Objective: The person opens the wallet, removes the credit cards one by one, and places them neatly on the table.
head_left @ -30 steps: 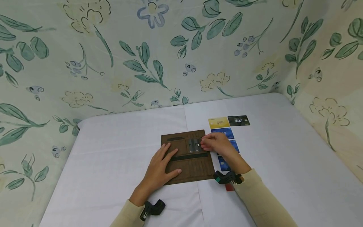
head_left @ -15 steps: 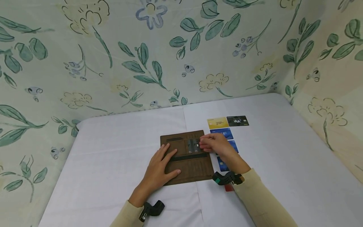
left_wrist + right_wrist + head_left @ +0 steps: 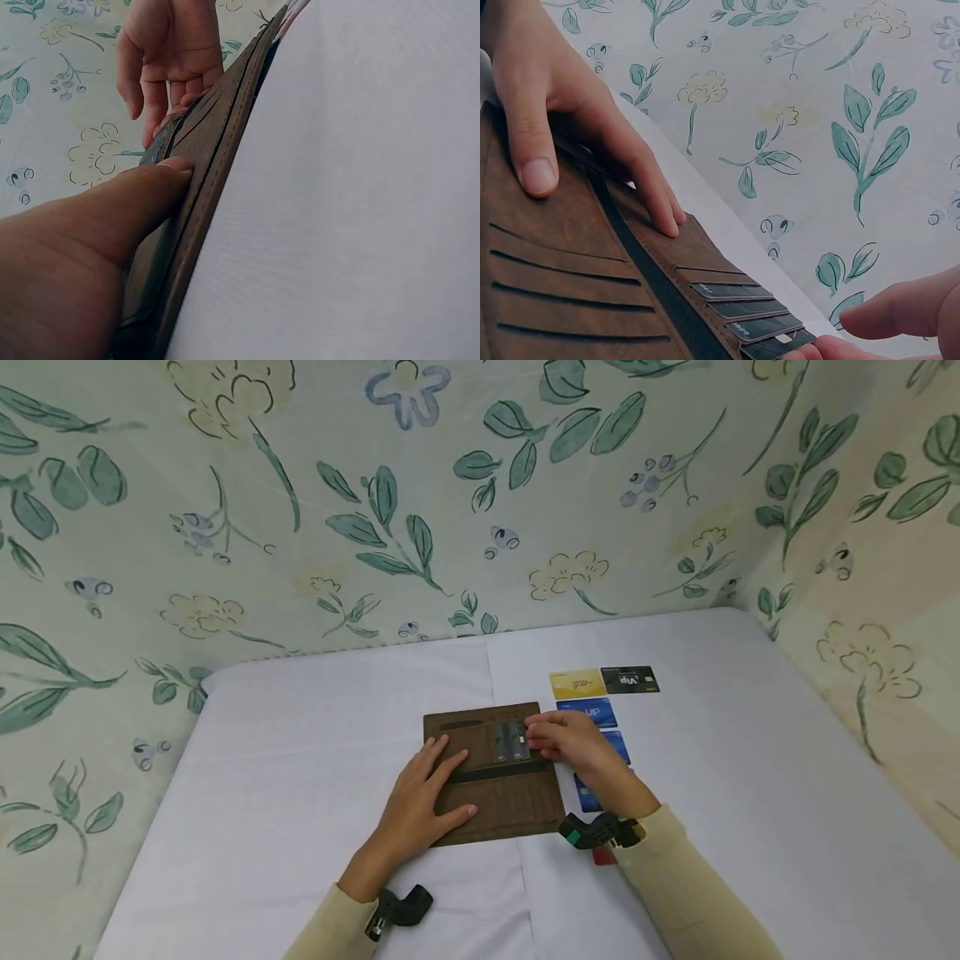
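Note:
A brown bifold wallet (image 3: 498, 806) lies spread open on the white-covered table. My left hand (image 3: 416, 793) rests on its left side with fingers spread, the thumb on the near half (image 3: 180, 165). At the wallet's right edge, the fingertips of my right hand (image 3: 573, 739) touch the edge of a dark bank card (image 3: 772, 345) with a chip, partly inside a slot. The right thumb (image 3: 900, 307) stands apart from those fingers in the right wrist view. Several dark cards (image 3: 727, 291) show in the neighbouring slots of the far half. The near half's slots (image 3: 570, 300) show no cards.
Right of the wallet lie a yellow card (image 3: 577, 683), a black VIP card (image 3: 630, 679) and a column of blue cards (image 3: 588, 712). A red card (image 3: 603, 856) is partly hidden under the right wrist. Floral cloth (image 3: 405, 543) hangs behind the table.
My right fingertips have shifted slightly left at the wallet's edge, against the card. The left hand keeps its place on the wallet. The head view has moved slightly.

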`<state>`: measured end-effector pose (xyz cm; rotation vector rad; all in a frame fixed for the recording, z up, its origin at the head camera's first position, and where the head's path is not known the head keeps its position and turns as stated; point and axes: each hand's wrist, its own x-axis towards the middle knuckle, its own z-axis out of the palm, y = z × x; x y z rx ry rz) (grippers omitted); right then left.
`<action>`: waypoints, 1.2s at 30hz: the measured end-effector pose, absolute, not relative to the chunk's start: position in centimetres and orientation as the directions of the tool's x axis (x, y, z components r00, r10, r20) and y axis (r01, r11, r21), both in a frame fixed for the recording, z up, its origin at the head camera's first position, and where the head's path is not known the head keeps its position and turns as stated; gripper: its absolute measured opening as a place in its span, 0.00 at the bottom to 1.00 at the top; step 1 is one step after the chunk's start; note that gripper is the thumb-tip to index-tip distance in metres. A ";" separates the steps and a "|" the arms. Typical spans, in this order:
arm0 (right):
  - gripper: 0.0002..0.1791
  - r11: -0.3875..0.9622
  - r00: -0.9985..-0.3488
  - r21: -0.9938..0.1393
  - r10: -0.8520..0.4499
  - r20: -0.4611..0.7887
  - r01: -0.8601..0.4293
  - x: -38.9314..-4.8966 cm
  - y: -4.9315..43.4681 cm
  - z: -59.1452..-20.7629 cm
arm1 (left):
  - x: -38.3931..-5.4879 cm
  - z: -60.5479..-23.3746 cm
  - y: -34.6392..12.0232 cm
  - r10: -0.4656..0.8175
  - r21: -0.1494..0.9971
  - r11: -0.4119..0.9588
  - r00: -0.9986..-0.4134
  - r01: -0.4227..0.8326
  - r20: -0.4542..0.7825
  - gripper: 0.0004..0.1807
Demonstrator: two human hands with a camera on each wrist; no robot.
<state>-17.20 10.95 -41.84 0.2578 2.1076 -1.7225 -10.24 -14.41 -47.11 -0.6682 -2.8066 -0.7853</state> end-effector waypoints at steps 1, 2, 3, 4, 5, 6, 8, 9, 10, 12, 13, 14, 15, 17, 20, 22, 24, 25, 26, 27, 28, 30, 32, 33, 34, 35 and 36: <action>0.15 0.222 -0.901 -0.894 -0.113 -0.419 0.388 -17.2 11.0 -41.8 | -10.2 -47.1 -14.4 0.376 0.456 0.765 -0.890 0.456 0.258 0.41; 0.15 0.222 -0.900 -0.893 -0.111 -0.422 0.391 -17.2 11.0 -41.8 | -10.2 -47.1 -14.4 0.375 0.457 0.766 -0.891 0.453 0.254 0.41; 0.15 0.219 -0.899 -0.892 -0.109 -0.425 0.395 -17.2 10.9 -41.8 | -10.2 -47.2 -14.4 0.375 0.456 0.767 -0.892 0.452 0.253 0.41; 0.14 0.215 -0.896 -0.889 -0.105 -0.432 0.404 -17.2 10.9 -41.8 | -10.2 -47.2 -14.4 0.376 0.455 0.766 -0.891 0.454 0.254 0.41; 0.15 0.218 -0.896 -0.890 -0.110 -0.430 0.401 -17.2 10.9 -41.9 | -10.2 -47.2 -14.4 0.376 0.455 0.768 -0.892 0.451 0.251 0.41; 0.15 0.216 -0.895 -0.889 -0.110 -0.433 0.403 -17.2 10.9 -41.9 | -10.2 -47.2 -14.4 0.375 0.454 0.769 -0.893 0.450 0.249 0.41; 0.16 0.219 -0.892 -0.887 -0.115 -0.437 0.406 -17.2 10.9 -41.9 | -10.2 -47.1 -14.4 0.375 0.456 0.768 -0.893 0.450 0.248 0.41; 0.16 0.219 -0.890 -0.885 -0.114 -0.441 0.411 -17.2 10.9 -41.8 | -10.2 -47.1 -14.5 0.376 0.458 0.766 -0.892 0.451 0.250 0.41; 0.16 0.221 -0.889 -0.883 -0.113 -0.444 0.413 -17.2 10.9 -41.8 | -10.2 -47.1 -14.5 0.378 0.460 0.763 -0.891 0.454 0.252 0.41; 0.16 0.229 -0.887 -0.880 -0.113 -0.448 0.415 -17.3 10.8 -41.8 | -10.2 -47.1 -14.5 0.380 0.464 0.759 -0.890 0.457 0.254 0.41; 0.16 0.236 -0.887 -0.880 -0.115 -0.447 0.413 -17.3 10.8 -41.7 | -10.2 -47.1 -14.5 0.382 0.465 0.758 -0.889 0.457 0.251 0.41; 0.15 0.247 -0.889 -0.879 -0.114 -0.444 0.408 -17.3 10.8 -41.7 | -10.2 -47.1 -14.5 0.384 0.459 0.760 -0.888 0.459 0.252 0.41; 0.14 0.263 -0.890 -0.876 -0.110 -0.443 0.404 -17.3 10.7 -41.7 | -10.2 -47.1 -14.5 0.384 0.455 0.763 -0.888 0.460 0.253 0.41; 0.14 0.300 -0.894 -0.871 -0.103 -0.435 0.389 -17.3 10.5 -41.7 | -10.3 -47.1 -14.5 0.381 0.442 0.772 -0.889 0.456 0.252 0.41; 0.13 0.369 -0.910 -0.864 -0.098 -0.403 0.343 -17.2 10.1 -41.7 | -10.3 -47.2 -14.4 0.374 0.427 0.783 -0.891 0.452 0.258 0.40; 0.13 0.405 -0.919 -0.858 -0.092 -0.382 0.316 -17.2 9.9 -41.7 | -10.3 -47.3 -14.4 0.371 0.427 0.783 -0.891 0.452 0.264 0.40; 0.13 0.443 -0.930 -0.851 -0.095 -0.356 0.281 -17.0 9.7 -41.8 | -10.3 -47.4 -14.4 0.369 0.429 0.781 -0.889 0.454 0.270 0.40; 0.13 0.459 -0.934 -0.847 -0.091 -0.345 0.269 -17.0 9.6 -41.9 | -10.3 -47.4 -14.4 0.370 0.430 0.780 -0.889 0.456 0.272 0.40; 0.12 0.479 -0.938 -0.841 -0.092 -0.334 0.253 -17.0 9.6 -42.1 | -10.4 -47.4 -14.4 0.371 0.427 0.780 -0.887 0.458 0.274 0.40; 0.12 0.500 -0.943 -0.833 -0.088 -0.322 0.238 -17.0 9.6 -42.2 | -10.4 -47.5 -14.4 0.373 0.426 0.779 -0.886 0.460 0.276 0.40; 0.12 0.520 -0.947 -0.825 -0.086 -0.310 0.223 -17.0 9.5 -42.3 | -10.4 -47.5 -14.4 0.374 0.424 0.780 -0.886 0.460 0.273 0.40; 0.12 0.554 -0.954 -0.809 -0.079 -0.288 0.198 -17.1 9.4 -42.6 | -10.4 -47.5 -14.4 0.377 0.421 0.781 -0.885 0.462 0.271 0.40; 0.12 0.579 -0.960 -0.794 -0.068 -0.273 0.185 -17.1 9.4 -42.8 | -10.4 -47.5 -14.4 0.378 0.420 0.782 -0.886 0.461 0.269 0.40; 0.12 0.583 -0.961 -0.791 -0.061 -0.269 0.184 -17.2 9.3 -42.8 | -10.4 -47.4 -14.4 0.377 0.422 0.782 -0.887 0.459 0.267 0.40; 0.11 0.587 -0.962 -0.788 -0.055 -0.267 0.185 -17.2 9.2 -42.8 | -10.4 -47.4 -14.4 0.375 0.422 0.783 -0.888 0.457 0.266 0.40; 0.11 0.586 -0.963 -0.788 -0.048 -0.265 0.188 -17.2 9.2 -42.8 | -10.4 -47.4 -14.4 0.374 0.423 0.783 -0.888 0.456 0.267 0.40; 0.11 0.583 -0.963 -0.789 -0.042 -0.265 0.192 -17.3 9.2 -42.8 | -10.4 -47.4 -14.3 0.372 0.424 0.783 -0.889 0.455 0.268 0.40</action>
